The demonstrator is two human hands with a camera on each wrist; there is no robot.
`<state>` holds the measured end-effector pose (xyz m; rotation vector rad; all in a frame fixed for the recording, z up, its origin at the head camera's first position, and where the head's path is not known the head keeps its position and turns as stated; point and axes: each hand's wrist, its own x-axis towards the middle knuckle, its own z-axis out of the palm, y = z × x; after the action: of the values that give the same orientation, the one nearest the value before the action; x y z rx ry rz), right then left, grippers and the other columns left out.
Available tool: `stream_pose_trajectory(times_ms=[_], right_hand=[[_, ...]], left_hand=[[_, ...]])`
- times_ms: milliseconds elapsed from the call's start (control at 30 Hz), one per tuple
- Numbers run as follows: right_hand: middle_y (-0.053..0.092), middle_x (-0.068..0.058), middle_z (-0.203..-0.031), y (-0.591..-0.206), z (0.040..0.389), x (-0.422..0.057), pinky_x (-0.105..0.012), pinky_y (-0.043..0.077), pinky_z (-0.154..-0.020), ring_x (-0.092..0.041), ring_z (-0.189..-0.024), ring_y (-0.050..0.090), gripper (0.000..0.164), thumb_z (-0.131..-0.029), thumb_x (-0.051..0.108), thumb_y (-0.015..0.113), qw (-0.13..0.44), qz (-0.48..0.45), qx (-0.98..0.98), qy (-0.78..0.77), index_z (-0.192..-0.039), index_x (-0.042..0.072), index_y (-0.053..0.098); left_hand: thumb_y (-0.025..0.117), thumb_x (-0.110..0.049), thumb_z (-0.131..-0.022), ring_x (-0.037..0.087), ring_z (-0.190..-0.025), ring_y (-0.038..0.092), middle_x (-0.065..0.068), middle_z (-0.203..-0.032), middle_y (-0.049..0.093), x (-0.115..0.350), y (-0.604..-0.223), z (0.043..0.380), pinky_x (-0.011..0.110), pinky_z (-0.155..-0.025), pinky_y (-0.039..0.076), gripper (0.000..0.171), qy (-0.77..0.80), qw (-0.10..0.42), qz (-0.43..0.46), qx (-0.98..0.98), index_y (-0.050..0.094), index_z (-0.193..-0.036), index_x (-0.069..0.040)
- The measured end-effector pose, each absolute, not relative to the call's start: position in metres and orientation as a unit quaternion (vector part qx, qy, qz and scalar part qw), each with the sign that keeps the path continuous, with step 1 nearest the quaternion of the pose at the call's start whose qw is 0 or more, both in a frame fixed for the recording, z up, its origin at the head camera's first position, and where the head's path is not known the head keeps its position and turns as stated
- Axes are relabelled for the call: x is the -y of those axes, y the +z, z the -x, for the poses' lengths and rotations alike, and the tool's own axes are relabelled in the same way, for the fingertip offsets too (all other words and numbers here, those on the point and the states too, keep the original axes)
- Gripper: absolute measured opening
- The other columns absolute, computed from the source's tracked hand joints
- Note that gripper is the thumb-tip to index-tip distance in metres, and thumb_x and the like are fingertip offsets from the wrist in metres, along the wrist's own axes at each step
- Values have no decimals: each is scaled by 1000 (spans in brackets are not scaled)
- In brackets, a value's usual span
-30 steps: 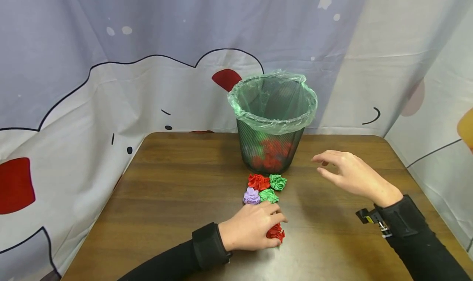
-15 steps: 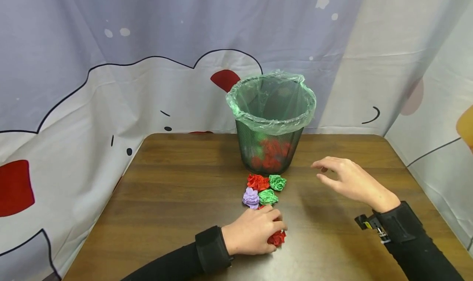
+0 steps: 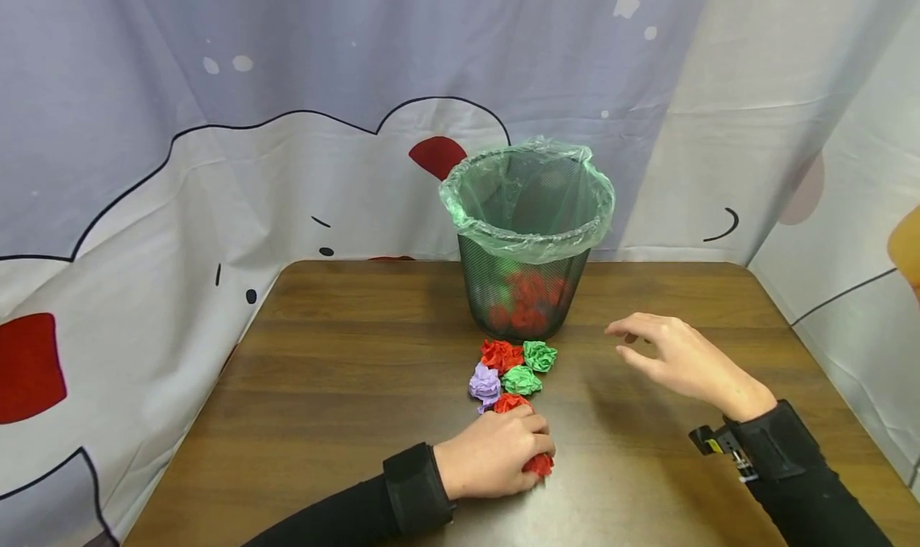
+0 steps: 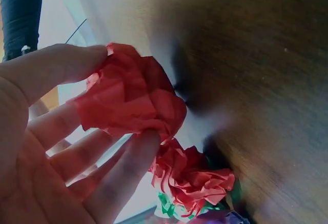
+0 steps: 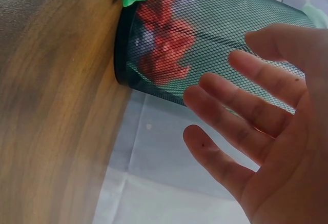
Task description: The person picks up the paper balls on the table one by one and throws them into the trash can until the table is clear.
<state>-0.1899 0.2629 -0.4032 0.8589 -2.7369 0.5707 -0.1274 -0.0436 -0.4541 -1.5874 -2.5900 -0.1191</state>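
Observation:
My left hand grips a crumpled red paper ball between thumb and fingers, low over the near part of the table. Just beyond the fingers lies a second red paper ball. Behind it sit a purple paper ball, a green paper ball, another green ball and a further red ball, close together in front of the bin. To the right, my right hand hovers over the table, fingers relaxed and nothing in them.
A black mesh bin with a green plastic liner stands at the back of the wooden table. Red and green paper balls show through its mesh. A patterned curtain hangs behind and along the sides.
My left hand has closed in on the red paper ball and shifted slightly, uncovering the second red ball behind it. The purple ball has moved a little left. My right hand has lowered slightly.

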Motion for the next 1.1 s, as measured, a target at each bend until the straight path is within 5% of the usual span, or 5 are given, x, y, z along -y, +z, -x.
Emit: stream_pose_trajectory(times_ms=[667, 1100], right_hand=[[70, 10, -104, -416, 185, -264, -38, 55, -78, -12, -93, 68, 24, -94, 18, 69, 93, -282, 933, 206, -118, 19, 70], [71, 10, -108, -425, 182, -266, -33, 55, -76, -7, -92, 66, 25, -93, 16, 69, 85, -278, 933, 212, -118, 16, 71]], left_hand=[[73, -28, -87, 1, -89, 59, -11, -97, 63, 50, -429, 136, 15, -81, 50, 24, -138, 70, 511, 846, 71, -109, -20], [68, -25, -90, 6, -100, 61, -8, -110, 66, 61, -376, 159, 20, -85, 53, 25, -187, 140, 468, 852, 71, -114, -17]])
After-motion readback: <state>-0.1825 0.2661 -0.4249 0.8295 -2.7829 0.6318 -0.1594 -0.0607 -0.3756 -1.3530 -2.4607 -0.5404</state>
